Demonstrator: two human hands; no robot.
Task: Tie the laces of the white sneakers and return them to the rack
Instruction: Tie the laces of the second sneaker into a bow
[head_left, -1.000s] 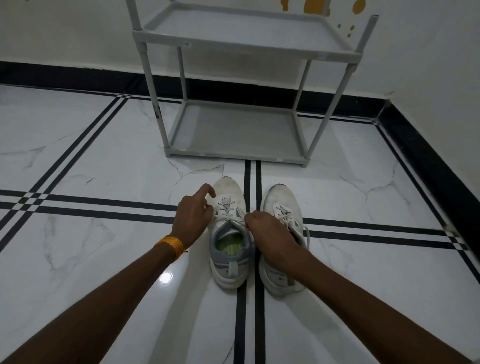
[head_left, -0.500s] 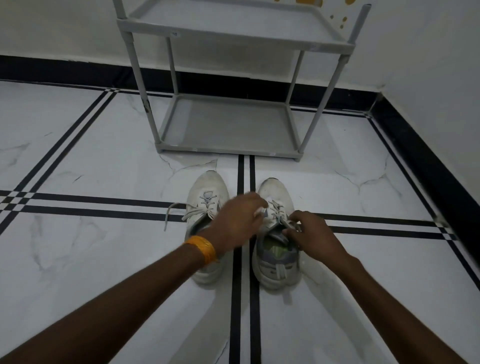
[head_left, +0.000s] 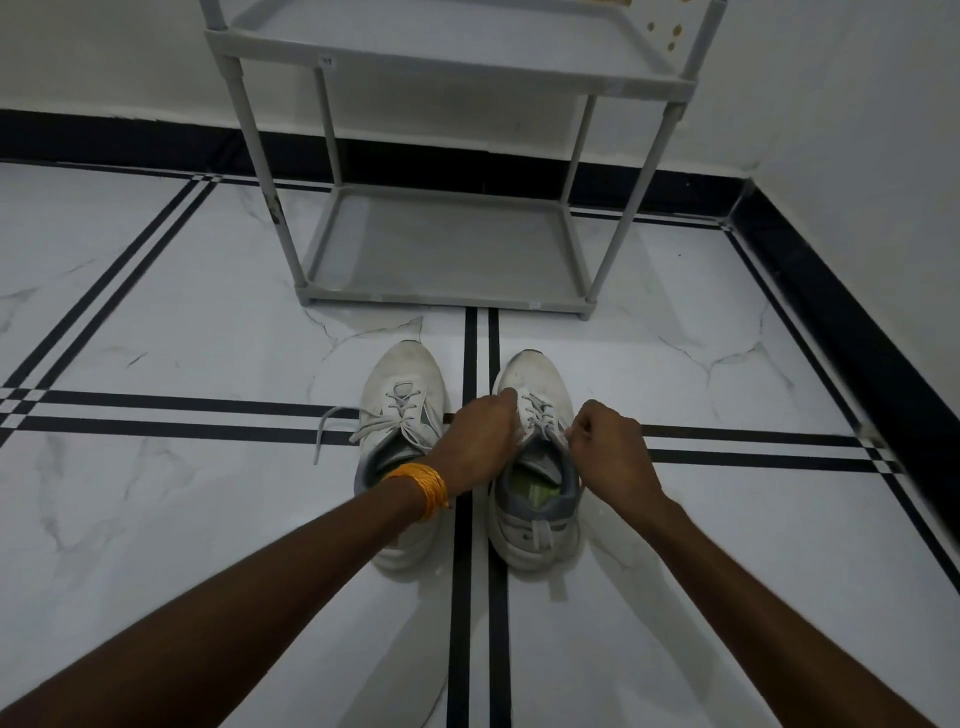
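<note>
Two white sneakers stand side by side on the floor, toes toward the rack. The left sneaker (head_left: 402, 384) has loose laces; one lace end (head_left: 324, 431) trails out to its left. My left hand (head_left: 480, 441), with an orange band at the wrist, reaches across to the right sneaker (head_left: 535, 519) and pinches a lace on its left side. On that shoe's right side my right hand (head_left: 608, 447) pinches the other lace. The grey two-shelf rack (head_left: 441, 299) stands just beyond the shoes, both shelves bare.
The floor is white marble tile with black double stripes (head_left: 480, 597) running under the shoes. A black skirting (head_left: 857, 338) and white walls close off the back and the right side.
Both hands left the left sneaker's laces and moved right to the right sneaker. The left sneaker's lace now lies loose on the floor. The view shifted slightly.
</note>
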